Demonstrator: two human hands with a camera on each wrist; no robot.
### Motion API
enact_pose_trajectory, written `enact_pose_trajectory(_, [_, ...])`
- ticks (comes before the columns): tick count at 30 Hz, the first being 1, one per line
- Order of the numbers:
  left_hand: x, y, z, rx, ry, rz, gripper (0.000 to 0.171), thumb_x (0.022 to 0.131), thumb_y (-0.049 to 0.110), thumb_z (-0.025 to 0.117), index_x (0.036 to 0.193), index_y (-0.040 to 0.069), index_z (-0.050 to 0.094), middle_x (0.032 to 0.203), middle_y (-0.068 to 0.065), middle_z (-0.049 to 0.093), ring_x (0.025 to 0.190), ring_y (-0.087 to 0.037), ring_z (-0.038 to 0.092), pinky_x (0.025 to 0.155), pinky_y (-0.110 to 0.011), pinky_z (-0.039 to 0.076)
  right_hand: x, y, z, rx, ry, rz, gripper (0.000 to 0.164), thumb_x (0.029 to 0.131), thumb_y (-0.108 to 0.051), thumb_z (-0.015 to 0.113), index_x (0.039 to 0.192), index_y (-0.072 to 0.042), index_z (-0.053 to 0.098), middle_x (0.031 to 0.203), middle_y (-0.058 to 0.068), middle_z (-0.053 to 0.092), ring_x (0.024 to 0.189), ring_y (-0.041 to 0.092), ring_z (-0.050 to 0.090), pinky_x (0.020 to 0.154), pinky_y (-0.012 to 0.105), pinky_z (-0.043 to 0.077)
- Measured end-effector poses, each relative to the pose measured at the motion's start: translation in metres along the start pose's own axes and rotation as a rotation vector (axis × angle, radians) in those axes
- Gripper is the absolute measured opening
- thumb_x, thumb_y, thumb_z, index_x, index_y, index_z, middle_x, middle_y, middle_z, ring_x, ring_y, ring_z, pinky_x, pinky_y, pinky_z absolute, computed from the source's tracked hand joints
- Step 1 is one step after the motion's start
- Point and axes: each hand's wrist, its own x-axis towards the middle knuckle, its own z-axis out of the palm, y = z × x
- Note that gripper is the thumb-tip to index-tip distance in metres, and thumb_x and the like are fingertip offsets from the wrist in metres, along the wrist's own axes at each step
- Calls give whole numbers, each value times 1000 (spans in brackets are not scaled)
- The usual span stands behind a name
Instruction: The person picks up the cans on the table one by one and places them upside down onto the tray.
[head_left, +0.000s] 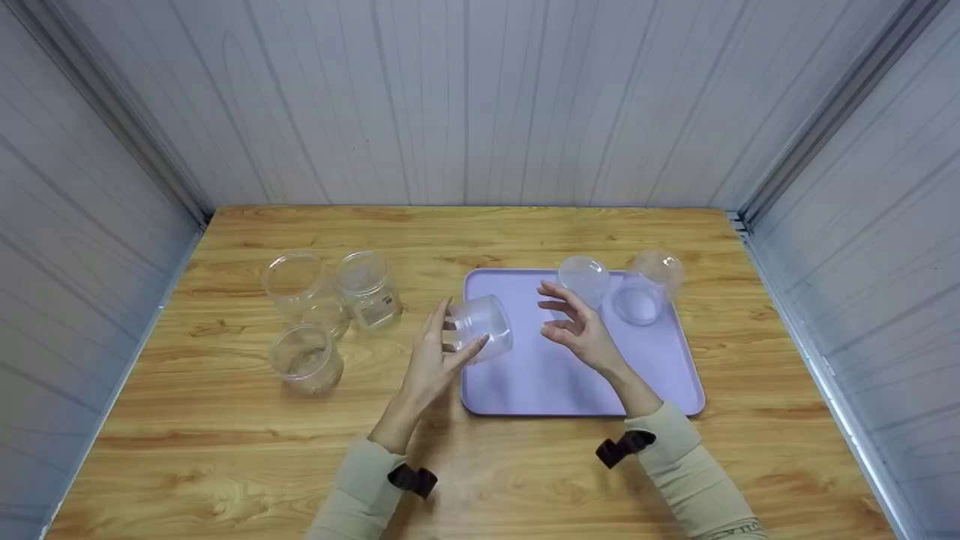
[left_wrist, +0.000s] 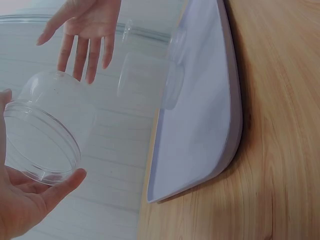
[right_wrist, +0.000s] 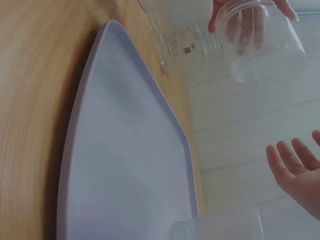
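A clear plastic jar is tilted on its side above the left edge of the lilac tray. My left hand grips it near its rim, thumb on one side and fingers on the other; in the left wrist view the jar points its bottom toward the right hand. Over the tray hangs my right hand, apart from the jar, fingers spread and holding nothing. Two clear jars, one at the tray's back and one farther right, stand close beyond the right hand.
Left of the tray, several clear jars stand on the wooden table, among them a labelled jar and a nearer jar. Another clear round piece overlaps the tray's back right corner. Pale panel walls enclose the table.
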Motion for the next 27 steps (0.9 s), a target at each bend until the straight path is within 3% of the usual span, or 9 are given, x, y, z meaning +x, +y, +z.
enact_pose_trajectory(3, [1, 1, 2, -15, -27, -3, 83, 77, 41, 65, 136, -1, 26, 117, -15, 44, 94, -27, 50, 69, -29, 50, -2, 2, 1, -15, -36, -5, 65, 79, -6, 64, 134, 2, 30, 133, 24, 32, 116, 37, 37, 87, 52, 38])
enact_pose_trajectory(11, [0, 0, 9, -36, -81, 19, 81, 78, 38, 65, 137, -2, 25, 111, -16, 46, 85, -26, 54, 65, -27, 50, -7, 5, 3, -31, -99, -3, 71, 76, 4, 64, 137, 0, 27, 136, 19, 31, 117, 44, 32, 87, 55, 37])
enact_pose_trajectory(18, [1, 1, 14, -19, -97, 52, 80, 78, 38, 65, 135, -4, 27, 113, -16, 47, 93, -25, 51, 66, -26, 50, -8, 0, 8, -18, -140, 25, 78, 72, 16, 61, 137, 3, 22, 138, 19, 28, 119, 42, 31, 88, 59, 34])
enact_pose_trajectory(27, [2, 2, 20, -35, -135, 82, 79, 79, 38, 64, 135, -4, 26, 115, -18, 48, 92, -26, 54, 66, -25, 50, -8, -22, 19, -41, -199, 81, 84, 72, 7, 67, 137, 7, 15, 139, 26, 19, 119, 41, 31, 89, 54, 36])
